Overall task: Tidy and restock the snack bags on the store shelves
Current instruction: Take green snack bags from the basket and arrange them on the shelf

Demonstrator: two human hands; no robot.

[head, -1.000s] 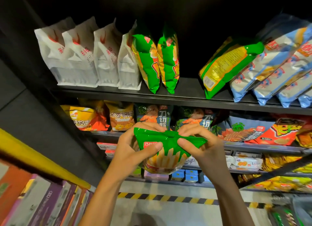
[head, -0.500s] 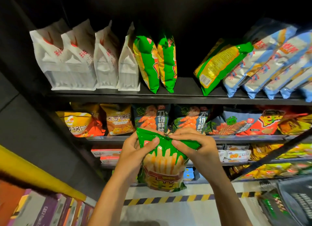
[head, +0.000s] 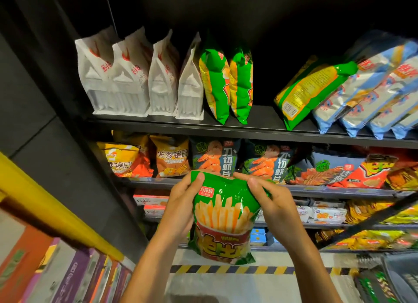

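A green snack bag (head: 222, 221) printed with fries hangs upright in front of the shelves, its front facing me. My left hand (head: 181, 203) pinches its top left corner, thumb on the front. My right hand (head: 273, 203) pinches the top right corner the same way. On the top shelf (head: 260, 130) two matching green bags (head: 226, 85) stand upright, and a third green bag (head: 309, 92) leans to the right against blue bags (head: 371, 87). A gap of bare shelf lies between them.
White pouches (head: 135, 76) stand at the top shelf's left. The second shelf holds orange bags (head: 172, 158), dark shrimp-chip bags (head: 217, 158) and red bags (head: 371, 171). Lower shelves carry small packs. A yellow rail (head: 45, 203) and boxes lie at the left, a basket (head: 398, 278) at lower right.
The bag, held folded and flat at first, has unfolded and now hangs full length from both hands. The hands have drifted slightly apart on its top edge.
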